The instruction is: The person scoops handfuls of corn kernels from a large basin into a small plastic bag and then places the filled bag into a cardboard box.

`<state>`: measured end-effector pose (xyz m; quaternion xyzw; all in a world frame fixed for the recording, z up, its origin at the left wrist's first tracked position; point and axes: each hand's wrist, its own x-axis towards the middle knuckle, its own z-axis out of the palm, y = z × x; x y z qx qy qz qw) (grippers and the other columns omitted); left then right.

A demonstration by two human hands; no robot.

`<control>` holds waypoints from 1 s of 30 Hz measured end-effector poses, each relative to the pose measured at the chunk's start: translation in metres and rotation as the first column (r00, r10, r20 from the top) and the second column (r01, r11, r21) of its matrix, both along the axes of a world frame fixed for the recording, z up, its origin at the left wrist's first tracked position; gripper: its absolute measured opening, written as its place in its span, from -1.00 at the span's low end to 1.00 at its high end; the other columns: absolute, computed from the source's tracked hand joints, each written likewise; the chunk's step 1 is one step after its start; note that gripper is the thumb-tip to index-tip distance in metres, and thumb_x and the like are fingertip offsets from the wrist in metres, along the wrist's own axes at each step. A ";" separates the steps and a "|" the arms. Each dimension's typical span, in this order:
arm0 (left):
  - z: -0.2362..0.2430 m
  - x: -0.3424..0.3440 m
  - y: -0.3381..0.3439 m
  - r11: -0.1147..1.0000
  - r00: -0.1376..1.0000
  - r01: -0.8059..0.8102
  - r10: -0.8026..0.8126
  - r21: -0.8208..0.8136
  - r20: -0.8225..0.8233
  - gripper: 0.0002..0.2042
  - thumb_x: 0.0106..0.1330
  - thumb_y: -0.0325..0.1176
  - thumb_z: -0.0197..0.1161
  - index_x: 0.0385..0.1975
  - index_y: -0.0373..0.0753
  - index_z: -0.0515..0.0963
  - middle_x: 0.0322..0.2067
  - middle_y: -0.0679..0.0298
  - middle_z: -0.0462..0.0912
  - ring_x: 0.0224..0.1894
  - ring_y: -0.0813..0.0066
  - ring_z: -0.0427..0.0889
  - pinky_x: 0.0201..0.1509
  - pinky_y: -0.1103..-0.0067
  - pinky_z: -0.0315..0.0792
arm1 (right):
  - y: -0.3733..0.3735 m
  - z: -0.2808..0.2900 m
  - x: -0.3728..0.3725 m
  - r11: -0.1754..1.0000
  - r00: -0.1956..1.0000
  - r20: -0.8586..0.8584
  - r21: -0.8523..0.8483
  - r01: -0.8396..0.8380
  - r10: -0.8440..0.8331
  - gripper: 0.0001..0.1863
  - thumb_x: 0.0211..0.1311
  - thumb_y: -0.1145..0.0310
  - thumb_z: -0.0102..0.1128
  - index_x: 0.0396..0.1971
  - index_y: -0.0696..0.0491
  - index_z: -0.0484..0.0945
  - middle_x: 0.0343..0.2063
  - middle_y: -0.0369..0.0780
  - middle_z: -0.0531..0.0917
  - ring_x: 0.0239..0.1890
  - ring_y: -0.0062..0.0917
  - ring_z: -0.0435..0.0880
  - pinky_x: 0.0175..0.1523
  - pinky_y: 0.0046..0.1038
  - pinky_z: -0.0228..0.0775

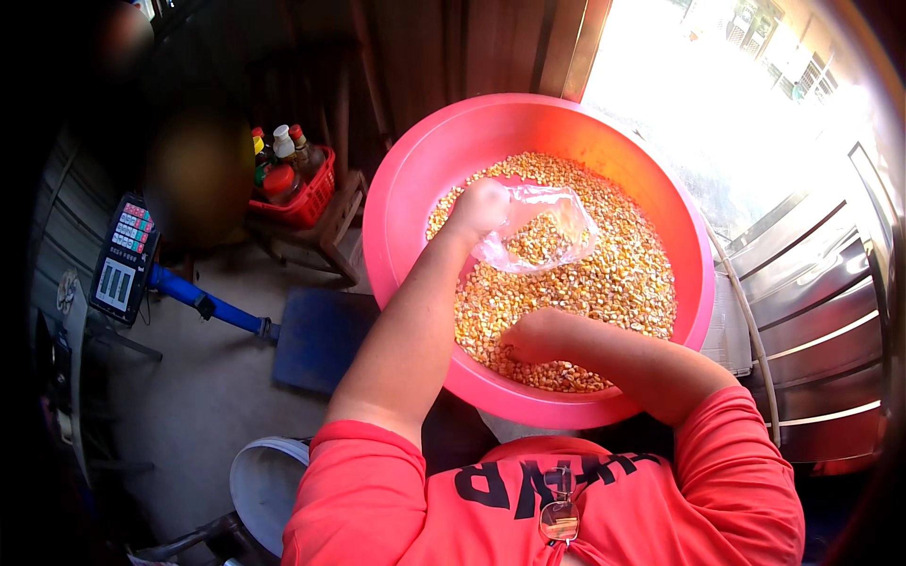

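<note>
A large pink basin (406, 198) in front of me holds a broad layer of loose yellow corn kernels (613, 274). My left hand (483, 206) is closed on the edge of a clear plastic bag (578, 241), which lies over the corn with its mouth spread and some kernels showing in it. Down in the near part of the corn is my right hand (533, 337). Its fingertips are sunk among the kernels, so what they hold, if anything, is hidden.
Left of the basin stands a blue platform scale (316, 340) with a keypad display (125, 255) on a blue post. Behind it, a wooden chair (330, 231) carries a red basket (311, 203) of bottles. A white bucket (269, 486) sits at lower left; corrugated metal sheeting (812, 302) lies right.
</note>
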<state>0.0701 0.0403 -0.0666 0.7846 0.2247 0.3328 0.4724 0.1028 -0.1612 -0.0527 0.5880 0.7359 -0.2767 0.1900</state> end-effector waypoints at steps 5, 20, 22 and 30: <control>0.012 0.001 -0.006 0.993 0.985 0.111 -0.114 -0.026 -0.133 -0.82 0.23 -0.34 0.09 -0.37 -0.33 0.52 -0.53 0.39 0.50 -0.46 0.68 0.42 -0.36 0.64 0.34 | 0.008 -0.027 0.018 0.989 0.983 -0.158 -0.130 0.076 -0.097 -0.75 0.12 0.23 -0.09 -0.32 0.03 0.50 -0.41 -0.06 0.59 -0.32 -0.19 0.58 -0.20 -0.23 0.40; 0.016 0.000 -0.021 0.969 0.962 0.135 -0.179 -0.208 -0.205 -0.83 0.27 -0.36 0.03 -0.32 -0.29 0.52 -0.52 0.44 0.48 -0.46 0.74 0.38 -0.39 0.67 0.31 | 0.039 0.010 0.099 0.182 -0.765 -0.555 -0.831 0.525 -0.327 -0.80 0.16 0.39 0.08 -0.22 0.08 0.40 -0.32 -0.18 0.50 -0.32 -0.52 0.53 -0.29 -0.47 0.47; 0.018 0.001 -0.023 0.963 0.968 0.132 -0.176 -0.234 -0.178 -0.82 0.25 -0.35 0.05 -0.32 -0.31 0.52 -0.51 0.38 0.51 -0.44 0.71 0.41 -0.37 0.65 0.33 | 0.037 0.001 0.109 0.343 -0.703 -0.649 -0.756 0.557 -0.291 -0.69 0.14 0.40 0.10 -0.10 0.10 0.35 -0.14 -0.13 0.42 -0.12 -0.44 0.47 -0.08 -0.33 0.41; 0.002 0.003 -0.011 0.967 0.986 0.097 -0.125 -0.234 -0.112 -0.78 0.19 -0.31 0.11 -0.31 -0.35 0.51 -0.44 0.16 0.60 -0.38 0.52 0.54 -0.29 0.54 0.40 | 0.023 0.015 0.119 0.563 -0.077 -0.867 -0.385 0.732 -0.492 -0.75 0.17 0.32 0.10 -0.19 0.12 0.45 -0.29 -0.24 0.56 -0.34 -0.61 0.56 -0.29 -0.54 0.43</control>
